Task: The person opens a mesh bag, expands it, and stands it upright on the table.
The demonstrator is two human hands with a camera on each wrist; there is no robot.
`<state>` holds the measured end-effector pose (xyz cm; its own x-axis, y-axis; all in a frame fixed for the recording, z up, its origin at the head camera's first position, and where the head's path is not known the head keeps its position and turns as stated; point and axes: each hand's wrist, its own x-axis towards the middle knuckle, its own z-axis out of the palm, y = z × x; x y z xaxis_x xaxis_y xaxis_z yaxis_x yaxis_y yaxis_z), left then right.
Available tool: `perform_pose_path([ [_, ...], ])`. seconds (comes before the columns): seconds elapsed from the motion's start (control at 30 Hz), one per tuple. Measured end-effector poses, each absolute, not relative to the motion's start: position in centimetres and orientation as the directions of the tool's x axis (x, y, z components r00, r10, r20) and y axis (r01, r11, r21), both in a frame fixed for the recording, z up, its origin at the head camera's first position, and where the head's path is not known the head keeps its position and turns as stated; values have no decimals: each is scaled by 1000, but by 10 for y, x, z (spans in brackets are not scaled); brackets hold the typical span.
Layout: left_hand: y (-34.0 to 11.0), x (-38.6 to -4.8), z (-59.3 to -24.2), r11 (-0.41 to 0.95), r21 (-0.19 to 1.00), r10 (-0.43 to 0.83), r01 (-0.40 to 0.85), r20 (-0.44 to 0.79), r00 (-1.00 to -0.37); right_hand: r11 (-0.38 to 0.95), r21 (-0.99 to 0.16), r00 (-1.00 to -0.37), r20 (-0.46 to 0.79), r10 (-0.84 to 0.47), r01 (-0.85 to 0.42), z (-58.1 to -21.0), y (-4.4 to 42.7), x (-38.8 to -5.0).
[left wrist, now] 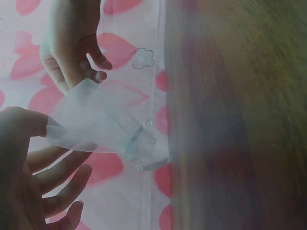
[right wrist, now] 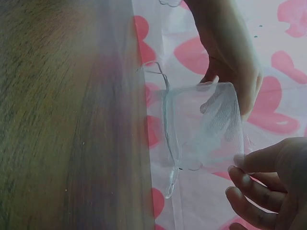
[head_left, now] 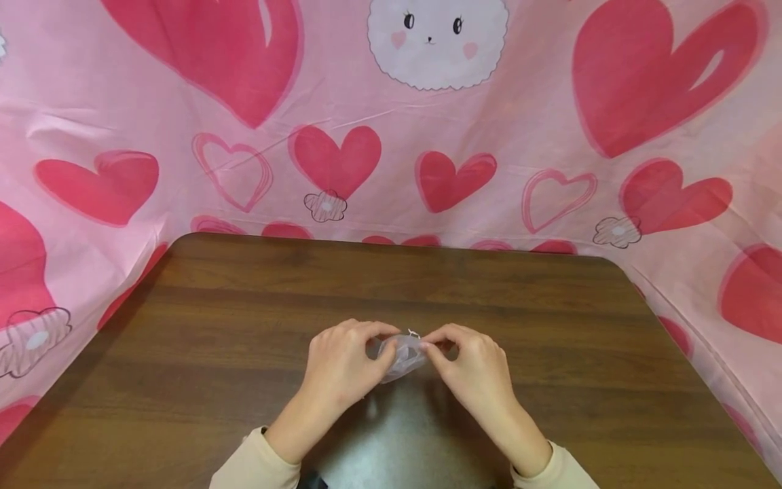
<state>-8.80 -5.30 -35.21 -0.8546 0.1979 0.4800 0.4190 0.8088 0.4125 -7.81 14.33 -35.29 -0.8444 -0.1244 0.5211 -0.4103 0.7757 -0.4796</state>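
A small see-through white mesh pouch [head_left: 404, 358] is held up above the table between both hands. My left hand [head_left: 345, 363] pinches one edge of it with thumb and forefinger; the other fingers spread loosely beneath in the left wrist view. From the other side, my right hand [head_left: 479, 370] pinches a corner between thumb and fingertips, as the right wrist view shows. A thin white cord [right wrist: 166, 103] runs along one end of the mesh pouch [right wrist: 206, 127] and loops out past it. Whether anything lies inside cannot be made out.
The brown wood-patterned table [head_left: 244, 299] spreads out around both hands. Pink cloth [head_left: 397, 115] printed with red hearts hangs along its back and sides. A small dark object [head_left: 313, 481] shows at the bottom edge, beside the left sleeve [head_left: 256, 462].
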Motion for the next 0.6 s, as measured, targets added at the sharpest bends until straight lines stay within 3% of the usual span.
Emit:
perform_pose_path([
  [0.6,-57,-90,-353,807,451,142,381,479,-866,759,-476,-837,523,-160,-443,-351,143,-78],
])
